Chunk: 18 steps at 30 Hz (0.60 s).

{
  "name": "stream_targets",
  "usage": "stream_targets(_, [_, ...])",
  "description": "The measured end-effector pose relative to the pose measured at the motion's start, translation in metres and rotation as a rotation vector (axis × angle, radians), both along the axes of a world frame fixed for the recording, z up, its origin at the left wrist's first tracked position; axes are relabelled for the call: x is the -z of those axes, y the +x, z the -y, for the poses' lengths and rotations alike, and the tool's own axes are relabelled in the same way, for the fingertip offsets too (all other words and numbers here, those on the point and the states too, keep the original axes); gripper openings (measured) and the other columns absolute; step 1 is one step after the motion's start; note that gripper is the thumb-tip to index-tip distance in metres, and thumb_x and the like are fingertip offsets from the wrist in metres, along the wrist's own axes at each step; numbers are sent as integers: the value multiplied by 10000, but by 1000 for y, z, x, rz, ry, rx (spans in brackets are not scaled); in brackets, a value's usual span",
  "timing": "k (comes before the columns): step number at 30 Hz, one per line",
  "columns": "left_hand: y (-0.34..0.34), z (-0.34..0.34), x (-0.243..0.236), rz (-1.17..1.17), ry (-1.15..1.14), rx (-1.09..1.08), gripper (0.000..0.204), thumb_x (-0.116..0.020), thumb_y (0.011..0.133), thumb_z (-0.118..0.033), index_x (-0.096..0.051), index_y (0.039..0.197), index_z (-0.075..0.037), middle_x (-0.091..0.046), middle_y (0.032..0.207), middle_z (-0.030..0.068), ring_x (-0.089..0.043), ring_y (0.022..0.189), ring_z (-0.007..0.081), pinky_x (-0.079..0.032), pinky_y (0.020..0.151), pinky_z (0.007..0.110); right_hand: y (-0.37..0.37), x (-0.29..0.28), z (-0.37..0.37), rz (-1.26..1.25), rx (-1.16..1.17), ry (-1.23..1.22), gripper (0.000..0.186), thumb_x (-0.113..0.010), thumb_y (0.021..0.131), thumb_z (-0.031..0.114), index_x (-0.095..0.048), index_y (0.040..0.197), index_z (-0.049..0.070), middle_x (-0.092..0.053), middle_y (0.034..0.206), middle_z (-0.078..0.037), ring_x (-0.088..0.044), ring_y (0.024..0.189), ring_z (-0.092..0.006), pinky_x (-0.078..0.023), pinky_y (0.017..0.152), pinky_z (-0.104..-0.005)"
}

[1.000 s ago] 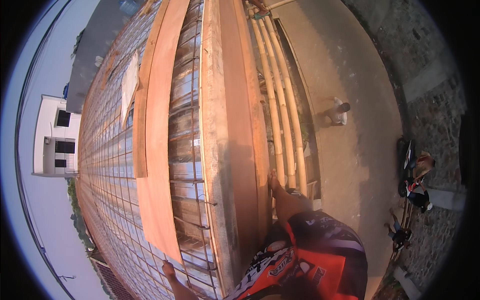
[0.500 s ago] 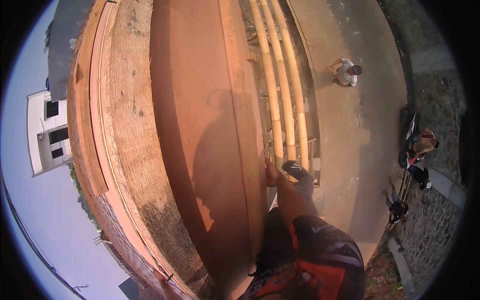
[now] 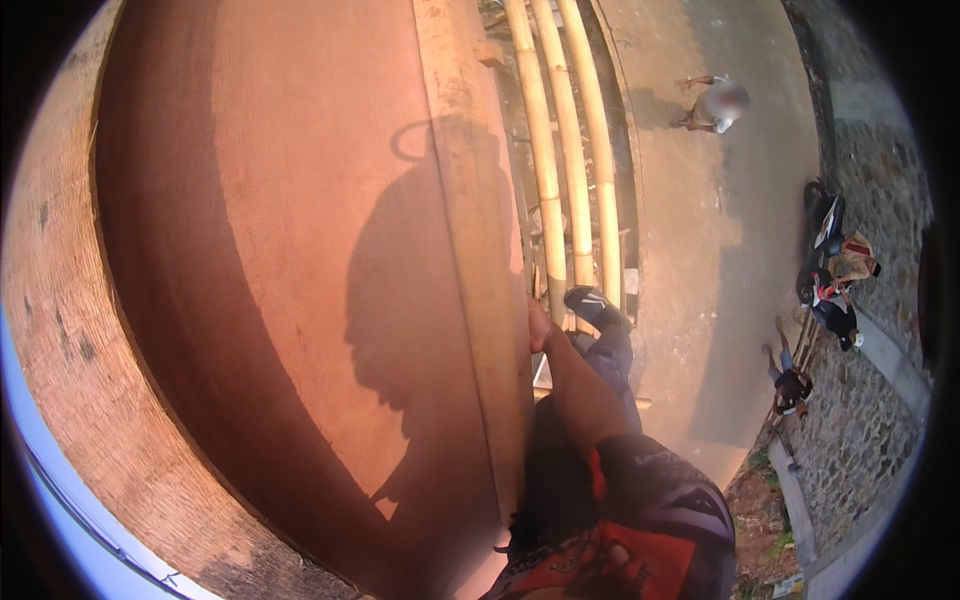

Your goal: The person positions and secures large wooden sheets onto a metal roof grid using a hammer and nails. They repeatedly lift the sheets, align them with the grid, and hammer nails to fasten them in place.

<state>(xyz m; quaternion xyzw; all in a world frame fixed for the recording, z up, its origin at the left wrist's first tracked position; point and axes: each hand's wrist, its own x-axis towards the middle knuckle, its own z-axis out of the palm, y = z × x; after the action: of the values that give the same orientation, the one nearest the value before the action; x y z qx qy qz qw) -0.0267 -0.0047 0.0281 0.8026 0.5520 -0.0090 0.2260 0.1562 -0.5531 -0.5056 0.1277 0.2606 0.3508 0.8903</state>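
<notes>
My right hand [image 3: 540, 325] is pressed to the outer side of a long wooden beam [image 3: 465, 250], gripping it. Its fingertips are partly hidden against the wood. The beam runs along the edge of a wide reddish-brown panel [image 3: 290, 230], which has my shadow across it. Opposite, a rough plywood board [image 3: 110, 400] stands as the panel's other side. My left hand is out of view. Beside my right hand, my foot in a dark shoe [image 3: 597, 308] rests on bamboo poles [image 3: 553, 180].
Far below lies a paved road [image 3: 690, 250], where a person in a light shirt [image 3: 715, 105] stands. Along a stone wall [image 3: 875, 300] are a motorbike [image 3: 825, 220] and several people. A small wood block [image 3: 490, 53] juts from the beam's outer side.
The view has shifted so the panel fills more of it and the plywood moved left. My left hand, earlier at the plywood's outer edge, has left view. The person on the road has shifted.
</notes>
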Motion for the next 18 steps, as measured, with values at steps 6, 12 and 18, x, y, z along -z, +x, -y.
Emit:
stream_targets(6, [-1, -7, -1, -5, -2, 1, 470, -378, 1030, -451, -592, 970, -37, -538, 640, 36, -489, 506, 172, -388, 441, 328, 3, -6, 4, 12, -6, -67, 646, -452, 985, 537, -566, 1359, 23, -607, 1362, -142, -617, 1177, -288, -490, 1024, -438])
stream_targets(12, [-1, -6, -5, 1, 4, 10, 469, -377, 1029, -456, -593, 968, -44, -540, 638, 38, -492, 502, 173, -392, 440, 325, 5, 37, -19, 134, -18, -60, 656, -438, 991, 553, -533, 1399, 48, -603, 1368, -148, -591, 1219, -290, -466, 1046, -449])
stream_targets(18, [1, -2, -14, 4, 13, 18, 469, -377, 1027, -461, -595, 966, -51, -542, 636, 40, -496, 499, 173, -396, 439, 322, 12, 37, -35, 107, -58, -28, 664, -437, 991, 563, -521, 1411, 56, -609, 1354, -147, -593, 1205, -287, -466, 1031, -443])
